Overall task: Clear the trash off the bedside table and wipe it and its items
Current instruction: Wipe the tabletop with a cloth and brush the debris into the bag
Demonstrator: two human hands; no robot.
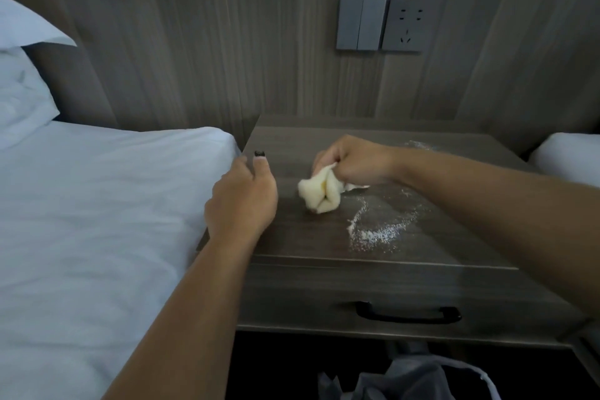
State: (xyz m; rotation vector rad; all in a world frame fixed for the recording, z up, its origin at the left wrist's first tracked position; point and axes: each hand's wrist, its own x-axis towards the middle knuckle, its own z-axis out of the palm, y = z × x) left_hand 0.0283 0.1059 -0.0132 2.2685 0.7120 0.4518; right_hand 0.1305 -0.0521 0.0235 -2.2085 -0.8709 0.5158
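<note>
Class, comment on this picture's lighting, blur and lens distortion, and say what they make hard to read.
Head view: dim, flat light, no glare; wide-angle lens bows the wall panels and bedside table; left hand and the cloth gripped by the right hand look soft; white powder stays readable.

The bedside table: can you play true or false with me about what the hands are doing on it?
1. The right hand grips a bunched cloth. True.
2. White powder lies on the bedside table. True.
3. The left hand holds the cloth. False: it holds nothing and sits at the table's left edge.
4. The drawer handle is white. False: it is black.
</note>
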